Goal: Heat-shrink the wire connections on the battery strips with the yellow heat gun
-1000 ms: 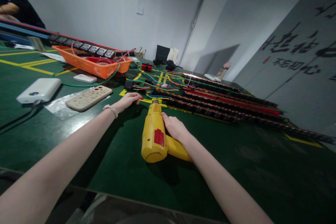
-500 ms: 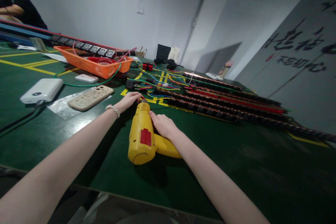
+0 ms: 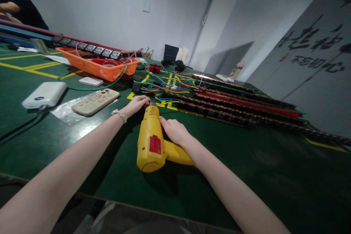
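The yellow heat gun (image 3: pixel 150 142) sits just above or on the worktop (image 3: pixel 109 168), which I cannot tell, the right hand (image 3: pixel 175 131) gripping it. Beyond its nozzle, the left hand (image 3: pixel 137 104) has a narrow grip, apparently pinching a wire end (image 3: pixel 148 102). The step seems to be heating that end; the next move calls for steady aim, sparing the fingers. The gun's red label (image 3: pixel 155 144) is unreadable; wall lettering (image 3: pixel 318 63) to its far right reads 不忘初心.

Glossy dark-green worktop (image 3: pixel 263 190) with yellow lines (image 3: pixel 323 144), glare (image 3: pixel 85 126) toward its left side. I see a pale-grey wall (image 3: pixel 104 11) past the far edge, plus a grey panel (image 3: pixel 309 80) with black brush-style characters (image 3: pixel 307 43), over on the right.
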Tool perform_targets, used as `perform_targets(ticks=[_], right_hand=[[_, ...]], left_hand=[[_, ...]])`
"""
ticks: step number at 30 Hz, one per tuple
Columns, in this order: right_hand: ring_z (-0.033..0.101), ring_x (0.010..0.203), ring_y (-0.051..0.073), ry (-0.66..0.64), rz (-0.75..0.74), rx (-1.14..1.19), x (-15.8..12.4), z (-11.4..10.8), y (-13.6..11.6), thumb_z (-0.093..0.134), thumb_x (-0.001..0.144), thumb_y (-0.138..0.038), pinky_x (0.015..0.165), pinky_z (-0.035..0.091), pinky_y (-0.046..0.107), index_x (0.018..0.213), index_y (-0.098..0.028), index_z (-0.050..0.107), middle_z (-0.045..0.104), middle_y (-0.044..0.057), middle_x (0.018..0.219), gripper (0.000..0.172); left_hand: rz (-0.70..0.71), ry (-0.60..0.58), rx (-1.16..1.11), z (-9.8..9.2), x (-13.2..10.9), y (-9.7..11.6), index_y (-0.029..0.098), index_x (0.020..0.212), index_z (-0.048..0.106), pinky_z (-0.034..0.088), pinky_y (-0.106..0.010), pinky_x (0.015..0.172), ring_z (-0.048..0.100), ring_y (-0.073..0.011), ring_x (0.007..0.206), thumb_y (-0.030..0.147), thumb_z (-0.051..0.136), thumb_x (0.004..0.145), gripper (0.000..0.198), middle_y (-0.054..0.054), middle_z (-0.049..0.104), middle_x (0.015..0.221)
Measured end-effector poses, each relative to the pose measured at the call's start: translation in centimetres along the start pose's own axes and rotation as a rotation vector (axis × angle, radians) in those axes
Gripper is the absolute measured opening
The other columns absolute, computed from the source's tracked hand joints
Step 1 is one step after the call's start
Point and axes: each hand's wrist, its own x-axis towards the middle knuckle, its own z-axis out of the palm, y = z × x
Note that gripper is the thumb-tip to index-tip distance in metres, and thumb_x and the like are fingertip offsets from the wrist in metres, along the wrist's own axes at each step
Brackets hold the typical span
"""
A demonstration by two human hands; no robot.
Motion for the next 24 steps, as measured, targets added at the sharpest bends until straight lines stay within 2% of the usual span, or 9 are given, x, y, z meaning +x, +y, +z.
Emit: perform_targets(ticks=[9,16,18,22,24], right_hand=[[0.059,0.084,0.025,0.014,0.143,0.064,-0.9,-1.3,2.5,0.007,0.085,-0.064,0.071,0.041,0.033,0.077,-0.015,0.061,0.064,0.014,0.091,0.074],[0.059,0.08,0.024,0.077,0.239,0.109,-1.2,-2.3,5.5,0.008,0.083,-0.067,0.07,0.04,0.032,0.079,-0.014,0.061,0.064,0.013,0.081,0.076],[0.059,0.081,0.024,0.082,0.258,0.104,-1.1,-2.5,6.2,0.008,0.083,-0.067,0.071,0.04,0.031,0.082,-0.014,0.061,0.064,0.013,0.08,0.075],[0.058,0.083,0.025,0.098,0.289,0.095,-0.7,-2.7,7.3,0.008,0.084,-0.066,0.071,0.04,0.033,0.084,-0.013,0.061,0.064,0.014,0.079,0.074],[0.058,0.085,0.026,0.104,0.282,0.084,-0.6,-2.7,7.6,0.009,0.085,-0.064,0.071,0.04,0.033,0.085,-0.013,0.061,0.064,0.014,0.08,0.073]], left_hand=[[0.03,-0.027,0.014,-0.2,0.4,-1.1,0.013,0.077,0.055,0.036,-0.024,0.063,0.048,-0.0111,0.06,0.035,0.043,0.078,0.025,-0.001,0.054,0.06],[0.043,-0.039,0.152,-0.1,0.2,-0.9,0.015,0.074,0.057,0.037,-0.024,0.063,0.05,-0.0123,0.063,0.043,0.039,0.081,0.034,-0.001,0.056,0.064],[0.082,-0.01,0.241,0.1,0.2,-0.9,0.015,0.072,0.058,0.038,-0.025,0.065,0.051,-0.0133,0.066,0.045,0.041,0.08,0.035,-0.002,0.057,0.069],[0.247,0.055,0.453,0.4,0.5,-1.3,0.015,0.068,0.061,0.04,-0.027,0.073,0.052,-0.0146,0.076,0.046,0.043,0.079,0.038,-0.004,0.055,0.084],[0.26,0.056,0.523,0.5,0.6,-1.5,0.016,0.068,0.062,0.04,-0.027,0.071,0.053,-0.0139,0.074,0.048,0.042,0.079,0.039,-0.005,0.054,0.088]])
